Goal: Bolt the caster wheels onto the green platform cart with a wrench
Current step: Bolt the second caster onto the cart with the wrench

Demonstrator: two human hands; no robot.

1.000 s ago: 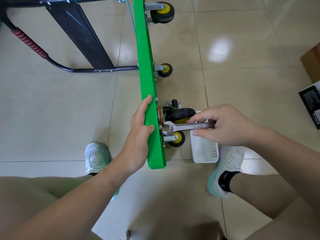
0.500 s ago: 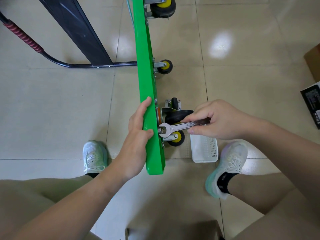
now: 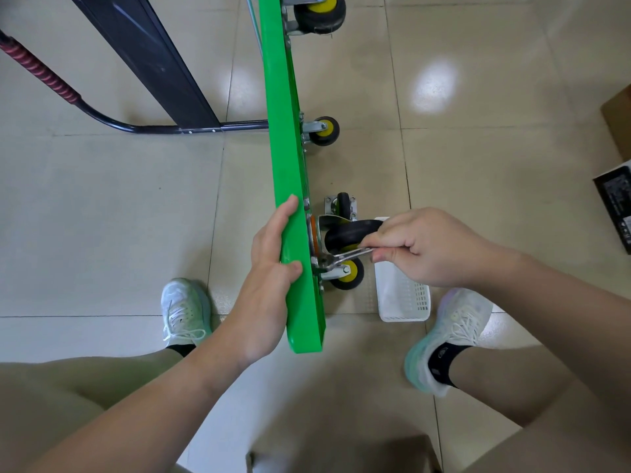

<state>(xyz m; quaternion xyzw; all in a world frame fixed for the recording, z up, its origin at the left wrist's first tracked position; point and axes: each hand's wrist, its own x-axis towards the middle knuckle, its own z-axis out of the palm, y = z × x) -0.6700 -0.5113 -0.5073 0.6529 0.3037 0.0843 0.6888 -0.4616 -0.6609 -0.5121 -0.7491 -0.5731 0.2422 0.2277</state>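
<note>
My left hand (image 3: 269,268) is gripping the edge of the upended green platform cart (image 3: 290,165), bracing it. My right hand (image 3: 426,247) is pinching the wrench (image 3: 346,257), its head working at the base of the near caster wheel (image 3: 351,230). I'm favouring short, square pulls.

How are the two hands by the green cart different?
The left hand holds the green platform by its edge, with its fingers mostly stretched out. The right hand is curled tight round the wrench. The left hand is on the side away from the wheels. The right hand is on the wheel side, beside a black caster wheel. Both are bare and work at the same end of the cart.
</note>
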